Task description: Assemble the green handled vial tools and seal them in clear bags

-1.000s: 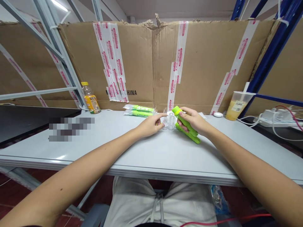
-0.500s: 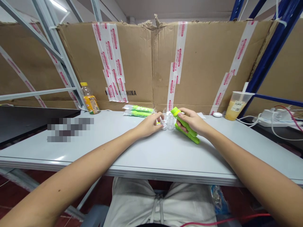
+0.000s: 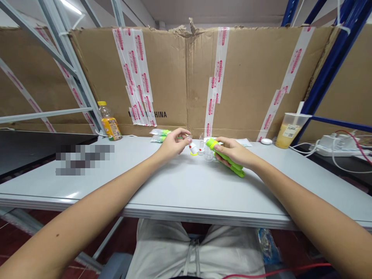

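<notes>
My right hand [image 3: 232, 150] is wrapped round a bright green plastic tube [image 3: 222, 150] with a yellow ring near its ribbed top, held tilted. A second green piece [image 3: 238, 173] lies under it, partly hidden by the hand. My left hand [image 3: 174, 143] pinches the clear end of a small clear-and-white plastic part [image 3: 193, 148] with a red mark, held tilted just above the table. Beside it a similar small part [image 3: 201, 149] stands upright. A clear plastic cup-like piece [image 3: 208, 155] is close to the green tube's top. A yellow ring [image 3: 193, 154] shows below the left fingertips.
Green items in clear wrappers [image 3: 159, 135] lie behind my left hand. A yellow-capped bottle [image 3: 111, 126] stands at the back left. A drink cup [image 3: 287, 133], a white oval object [image 3: 266, 142] and a power strip [image 3: 334, 145] are at the right. Cardboard [image 3: 168, 77] walls the back.
My left hand has drawn back a little to the left and up with the small part between its fingers. The green tube in my right hand has shifted slightly left and down.
</notes>
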